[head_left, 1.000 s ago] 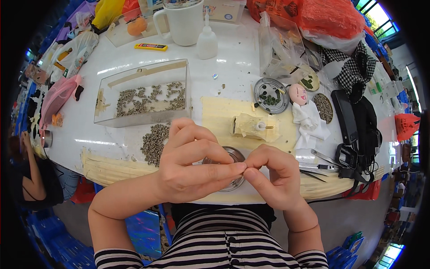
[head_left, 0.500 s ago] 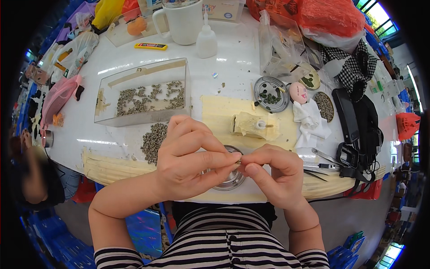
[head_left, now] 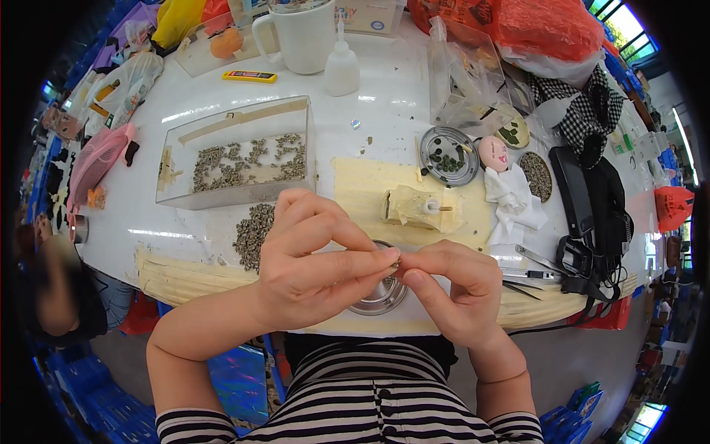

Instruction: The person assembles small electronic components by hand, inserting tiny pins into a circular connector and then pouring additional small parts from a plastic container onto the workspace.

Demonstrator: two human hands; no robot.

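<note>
My left hand (head_left: 318, 259) pinches a tiny metallic piece (head_left: 396, 265) between thumb and forefinger. Its exact kind is too small to make out. From the other side, the fingertips of my right hand (head_left: 455, 288) close on the same piece. Both hands meet above a round metal dish (head_left: 381, 300), which they partly cover. Beside my left hand lies a heap of small grey-brown metal parts (head_left: 254, 235). More such parts are spread in a clear plastic box (head_left: 237, 185) behind it. A tape-wrapped block (head_left: 414, 207) with a small peg stands beyond the dish.
A glass dish of dark green pieces (head_left: 448, 157), a pink round object (head_left: 492, 153) and crumpled tissue (head_left: 510, 196) stand at the right. Tweezers (head_left: 536, 259) and a black strapped bag (head_left: 592, 200) lie farther right. At the back are a white jug (head_left: 302, 37) and squeeze bottle (head_left: 342, 70).
Both hands hold nearly the same pose. Only slight finger shifts around the tiny piece show.
</note>
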